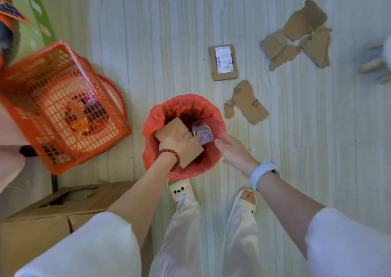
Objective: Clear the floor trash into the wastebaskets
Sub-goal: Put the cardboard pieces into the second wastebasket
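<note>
A cardboard piece (179, 142) is gripped by the left hand (169, 147) and lowered into the red-lined wastebasket (152, 115) at frame centre, beside a clear bottle (202, 133). The right hand (234, 149) is held open, empty. Next, the scraps (249, 105) at upper right probably need collecting.

Head-worn view, steeply downward, close above wastebasket (184, 137); floor (296, 149) beyond

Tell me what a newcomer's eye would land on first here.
The red-lined bin at centre, where the left hand holds a cardboard piece over its mouth and the right hand hovers open beside a clear bottle. Next, the orange basket at left, and torn cardboard scraps on the floor at upper right.
</note>
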### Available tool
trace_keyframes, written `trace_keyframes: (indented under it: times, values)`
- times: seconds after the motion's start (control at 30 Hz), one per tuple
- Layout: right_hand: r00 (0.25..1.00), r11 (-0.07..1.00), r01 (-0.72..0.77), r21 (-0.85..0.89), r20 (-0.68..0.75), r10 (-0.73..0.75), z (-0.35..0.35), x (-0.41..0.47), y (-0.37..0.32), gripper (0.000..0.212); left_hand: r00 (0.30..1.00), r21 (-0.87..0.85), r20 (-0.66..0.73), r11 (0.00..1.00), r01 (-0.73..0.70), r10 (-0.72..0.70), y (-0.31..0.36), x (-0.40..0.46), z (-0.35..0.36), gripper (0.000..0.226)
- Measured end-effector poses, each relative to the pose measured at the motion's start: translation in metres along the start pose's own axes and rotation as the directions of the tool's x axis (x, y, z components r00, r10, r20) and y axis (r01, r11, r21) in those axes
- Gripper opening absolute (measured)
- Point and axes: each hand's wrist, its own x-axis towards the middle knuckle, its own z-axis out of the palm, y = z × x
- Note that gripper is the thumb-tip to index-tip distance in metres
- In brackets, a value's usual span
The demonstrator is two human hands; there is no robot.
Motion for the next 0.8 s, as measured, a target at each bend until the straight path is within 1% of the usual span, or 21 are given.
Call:
trace_keyframes:
  times: [0.03, 0.1, 0.17, 0.27, 0.33, 0.43, 0.53, 0.67, 0.73, 0.8]
  values:
    - [1.000, 1.000, -0.006, -0.005, -0.025, 0.006, 0.001, 0.002, -0.001, 0.048, 1.000, 0.023, 0.015, 1.000, 0.007, -0.008, -0.004, 0.000, -0.003, 0.054]
    - [0.997, 1.000, -0.006, -0.009, -0.080, 0.005, 0.002, 0.001, -0.003, 0.038, 0.999, 0.019, 0.001, 0.999, 0.051, -0.051, -0.014, -0.001, -0.010, 0.043]
    - [0.994, 1.000, -0.027, -0.006, -0.106, 0.027, 0.000, -0.005, -0.001, 0.033, 0.998, 0.062, -0.032, 0.997, 0.055, -0.053, -0.027, -0.006, -0.016, 0.039]
    - [0.989, 0.992, -0.115, 0.041, -0.087, 0.118, -0.010, -0.019, 0.011, 0.031, 0.997, 0.089, 0.039, 0.994, 0.070, -0.074, -0.038, -0.018, -0.016, 0.033]
    - [0.981, 0.979, -0.180, 0.094, -0.056, 0.186, -0.019, -0.027, 0.020, 0.029, 0.997, 0.099, 0.049, 0.993, 0.060, -0.065, -0.036, -0.025, -0.014, 0.028]
    - [0.966, 0.952, -0.251, 0.176, -0.024, 0.259, -0.037, -0.033, 0.030, 0.023, 0.997, 0.118, 0.070, 0.993, 0.014, -0.022, -0.021, -0.033, -0.003, 0.024]
    - [0.959, 0.936, -0.271, 0.222, -0.020, 0.283, -0.063, -0.027, 0.037, 0.021, 0.996, 0.109, 0.082, 0.993, -0.033, 0.024, 0.007, -0.040, 0.012, 0.022]
    - [0.964, 0.952, -0.262, 0.160, -0.009, 0.267, -0.110, -0.003, 0.043, 0.027, 0.993, 0.103, 0.075, 0.989, -0.104, 0.096, 0.056, -0.039, 0.038, 0.022]
    - [0.976, 0.972, -0.219, 0.087, 0.011, 0.219, -0.138, 0.017, 0.040, 0.027, 0.994, 0.090, 0.032, 0.990, -0.109, 0.107, 0.083, -0.031, 0.054, 0.024]
    - [0.989, 0.990, -0.141, -0.018, 0.031, 0.142, -0.170, 0.045, 0.037, 0.028, 0.996, 0.044, -0.020, 0.996, -0.082, 0.083, 0.112, -0.017, 0.075, 0.026]
